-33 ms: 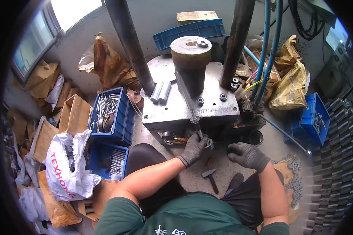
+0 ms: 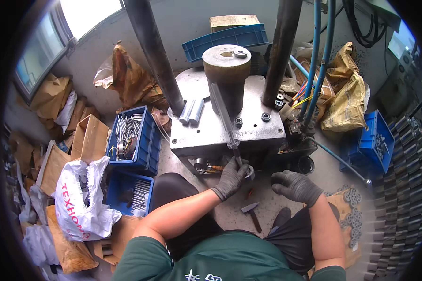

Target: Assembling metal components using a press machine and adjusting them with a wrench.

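Rod (image 2: 224,116) still in left hand's fingers (image 2: 231,167)

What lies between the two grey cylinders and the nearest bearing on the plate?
In the head view, the long rod in the left hand crosses there.

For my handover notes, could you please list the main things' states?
Grey-gloved left hand: closed around long slim grey tool
Grey-gloved right hand: fingers curled
Upper left blue plastic bin: open, holding metal rods
White plastic sack: open
Brown-handled hammer: lying on floor

One held tool (image 2: 225,118), two columns (image 2: 154,56) (image 2: 283,51)
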